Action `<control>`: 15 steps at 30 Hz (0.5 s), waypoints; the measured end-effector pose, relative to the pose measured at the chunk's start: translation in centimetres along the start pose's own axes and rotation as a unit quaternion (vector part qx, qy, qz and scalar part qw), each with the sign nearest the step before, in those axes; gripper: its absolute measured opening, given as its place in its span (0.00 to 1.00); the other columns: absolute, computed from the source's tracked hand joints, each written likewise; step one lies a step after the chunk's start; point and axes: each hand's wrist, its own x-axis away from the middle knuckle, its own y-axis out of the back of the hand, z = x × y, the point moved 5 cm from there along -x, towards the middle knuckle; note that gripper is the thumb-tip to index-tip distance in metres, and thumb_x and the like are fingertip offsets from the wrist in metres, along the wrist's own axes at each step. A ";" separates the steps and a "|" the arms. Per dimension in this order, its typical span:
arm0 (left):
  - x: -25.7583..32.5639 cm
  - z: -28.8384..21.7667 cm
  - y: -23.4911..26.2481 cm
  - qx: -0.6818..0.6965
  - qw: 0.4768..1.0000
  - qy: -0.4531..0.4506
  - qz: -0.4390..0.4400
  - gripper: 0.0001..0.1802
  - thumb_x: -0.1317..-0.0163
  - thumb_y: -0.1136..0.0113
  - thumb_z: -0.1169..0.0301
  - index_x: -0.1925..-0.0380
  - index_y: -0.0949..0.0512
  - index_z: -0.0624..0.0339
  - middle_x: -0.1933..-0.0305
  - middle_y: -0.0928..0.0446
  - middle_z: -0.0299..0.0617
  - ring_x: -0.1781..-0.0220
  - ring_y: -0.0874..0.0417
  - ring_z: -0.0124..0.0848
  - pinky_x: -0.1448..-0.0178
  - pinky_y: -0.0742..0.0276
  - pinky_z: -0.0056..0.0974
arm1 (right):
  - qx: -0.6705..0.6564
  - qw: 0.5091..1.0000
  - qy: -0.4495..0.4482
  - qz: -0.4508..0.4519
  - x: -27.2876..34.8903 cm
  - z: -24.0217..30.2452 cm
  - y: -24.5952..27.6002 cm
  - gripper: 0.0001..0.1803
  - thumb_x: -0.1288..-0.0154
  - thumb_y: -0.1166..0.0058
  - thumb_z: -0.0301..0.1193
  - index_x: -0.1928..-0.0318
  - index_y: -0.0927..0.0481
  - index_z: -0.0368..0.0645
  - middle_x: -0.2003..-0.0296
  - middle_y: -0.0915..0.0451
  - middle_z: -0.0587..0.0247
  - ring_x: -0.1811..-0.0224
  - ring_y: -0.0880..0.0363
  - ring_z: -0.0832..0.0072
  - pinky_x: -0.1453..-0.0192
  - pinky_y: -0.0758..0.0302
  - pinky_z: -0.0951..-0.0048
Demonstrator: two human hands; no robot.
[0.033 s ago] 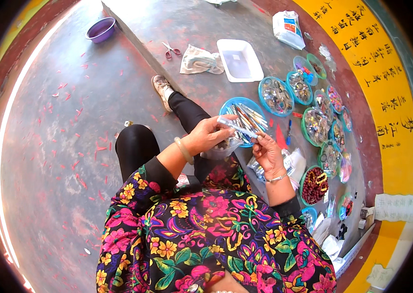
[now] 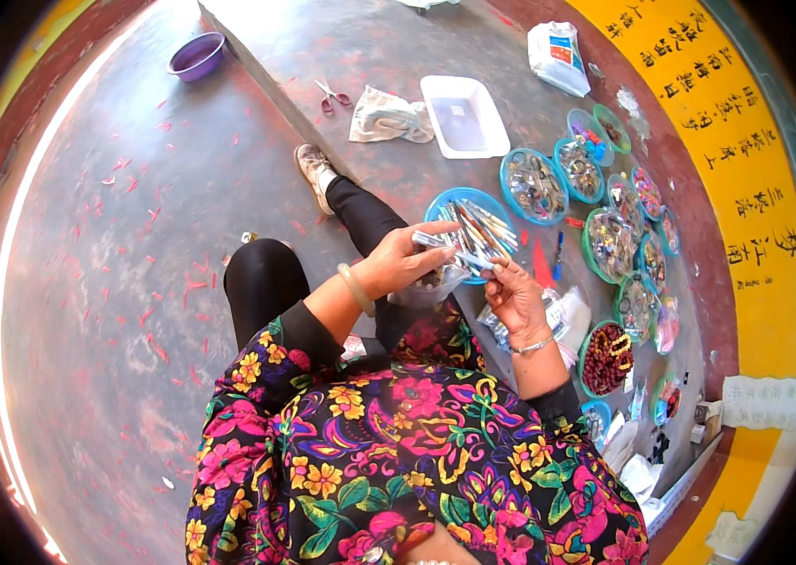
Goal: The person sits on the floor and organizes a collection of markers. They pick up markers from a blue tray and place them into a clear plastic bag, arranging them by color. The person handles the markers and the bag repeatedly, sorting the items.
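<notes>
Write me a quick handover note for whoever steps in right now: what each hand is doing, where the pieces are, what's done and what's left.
Left hand: fingers pinched on a small blue-and-silver piece, with a clear plastic bag under it.
Right hand: fingers at the other end of that piece.
Blue dish just beyond the hands holds many more slender pieces; other filled round dishes curve off to the right.
Done: cannot tell how many are bagged.
Left: the blue dish is still well filled.
</notes>
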 end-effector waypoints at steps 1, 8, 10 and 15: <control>-0.1 0.3 0.1 -0.006 1.000 0.007 -0.001 0.18 0.33 0.44 0.69 0.45 0.26 0.66 0.60 0.19 0.36 0.58 0.23 0.20 0.50 0.27 0.29 | 0.014 1.000 -0.008 0.006 0.0 -0.3 0.0 0.09 0.36 0.44 0.26 0.56 0.21 0.37 0.67 0.16 0.56 0.74 0.19 0.78 0.74 0.29 0.83; 0.0 1.3 0.5 -0.082 0.997 -0.007 0.002 0.10 0.34 0.43 0.69 0.59 0.20 0.66 0.64 0.20 0.34 0.60 0.23 0.21 0.54 0.27 0.30 | 0.352 0.922 0.159 0.017 -0.3 2.1 -3.9 0.11 0.37 0.41 0.30 0.56 0.20 0.37 0.64 0.18 0.62 0.63 0.21 0.80 0.62 0.27 0.80; -0.1 0.9 0.4 -0.096 0.995 -0.011 0.015 0.10 0.34 0.42 0.69 0.60 0.20 0.66 0.64 0.20 0.34 0.60 0.23 0.21 0.54 0.26 0.30 | 0.427 0.879 0.210 0.018 0.0 2.9 -7.0 0.12 0.38 0.40 0.30 0.56 0.20 0.38 0.66 0.21 0.65 0.64 0.24 0.80 0.61 0.28 0.78; -0.2 1.6 0.6 -0.062 0.997 -0.035 0.012 0.10 0.35 0.41 0.69 0.61 0.20 0.65 0.64 0.20 0.33 0.62 0.23 0.21 0.57 0.25 0.30 | 0.645 0.678 0.351 0.041 0.9 2.9 -15.5 0.12 0.45 0.39 0.28 0.60 0.20 0.38 0.68 0.21 0.59 0.68 0.23 0.67 0.62 0.26 0.71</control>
